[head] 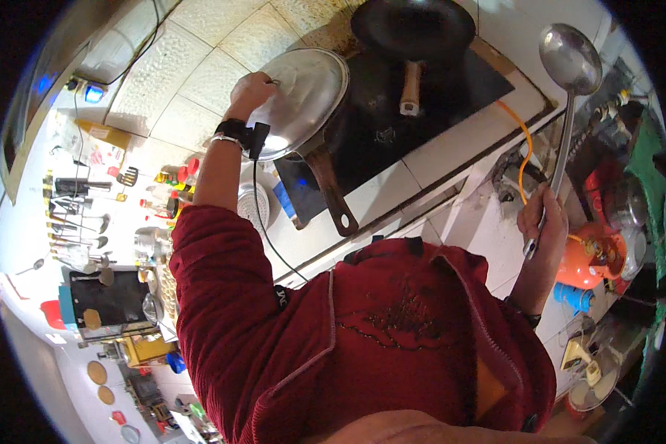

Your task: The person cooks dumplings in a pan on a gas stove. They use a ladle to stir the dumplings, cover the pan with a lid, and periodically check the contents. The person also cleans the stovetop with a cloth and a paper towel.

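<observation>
My left hand point(253, 91) grips the small handle of a domed metal lid point(305, 94), which is tilted over a pan at the left of the black hob. Only that pan's dark wooden handle point(330, 191) shows clearly; the lid hides its inside. A steel ladle point(567, 133) is in my right hand point(544, 222), its bowl pointing up and away from me, off the right end of the counter. On the hob's far side sits a dark wok point(413, 28) with a brown wooden handle point(411, 89) turned towards me.
An orange gas cylinder point(588, 258) stands on the floor at the right, with an orange hose point(524, 144) running up to the counter. Sauce bottles point(172, 205) and a white perforated basket point(253, 206) are left of the hob. Utensils point(83, 233) hang on the left wall.
</observation>
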Demonstrator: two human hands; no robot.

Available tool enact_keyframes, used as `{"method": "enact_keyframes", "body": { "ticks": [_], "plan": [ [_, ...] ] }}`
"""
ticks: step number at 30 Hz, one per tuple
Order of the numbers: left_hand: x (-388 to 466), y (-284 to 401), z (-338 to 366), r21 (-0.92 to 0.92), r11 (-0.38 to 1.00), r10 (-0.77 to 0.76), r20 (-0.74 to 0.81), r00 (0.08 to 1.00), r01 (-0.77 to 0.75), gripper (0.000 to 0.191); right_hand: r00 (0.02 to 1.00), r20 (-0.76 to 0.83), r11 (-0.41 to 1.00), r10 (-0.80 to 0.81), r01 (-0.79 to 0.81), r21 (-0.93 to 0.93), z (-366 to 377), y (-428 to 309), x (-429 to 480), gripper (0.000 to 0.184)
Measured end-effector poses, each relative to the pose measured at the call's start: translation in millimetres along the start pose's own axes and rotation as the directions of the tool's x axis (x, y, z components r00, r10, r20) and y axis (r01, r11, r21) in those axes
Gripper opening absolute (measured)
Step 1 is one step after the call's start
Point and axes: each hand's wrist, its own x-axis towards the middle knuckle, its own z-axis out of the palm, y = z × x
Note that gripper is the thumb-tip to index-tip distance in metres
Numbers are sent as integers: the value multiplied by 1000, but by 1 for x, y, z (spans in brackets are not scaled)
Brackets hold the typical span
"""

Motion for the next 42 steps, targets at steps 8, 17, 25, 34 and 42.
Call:
{"method": "enact_keyframes", "body": {
  "ticks": [8, 17, 25, 34, 42],
  "plan": [
    [1, -9, 5, -166, 985, -38, 59, 998, 48, 48, 999, -32, 999, 16, -17, -39, -20, 12, 3, 20],
    [-63, -57, 7, -302, 932, -283, -263, 923, 200, 46, 992, -30, 987, 121, -117, 107, -77, 34, 18, 20],
    [-198, -125, 49, -430, 725, -679, -312, 664, 538, 27, 972, -92, 975, 215, -208, 81, -117, 43, 46, 24],
    [-371, -109, 134, -510, 207, -770, 442, 461, 835, 21, 950, -55, 950, 309, -311, -39, -132, 49, 71, 28],
    [-393, -93, 164, -395, 174, -780, 505, 371, 902, 17, 922, -69, 922, 381, -385, -53, -131, 52, 65, 29]
  ]
}}
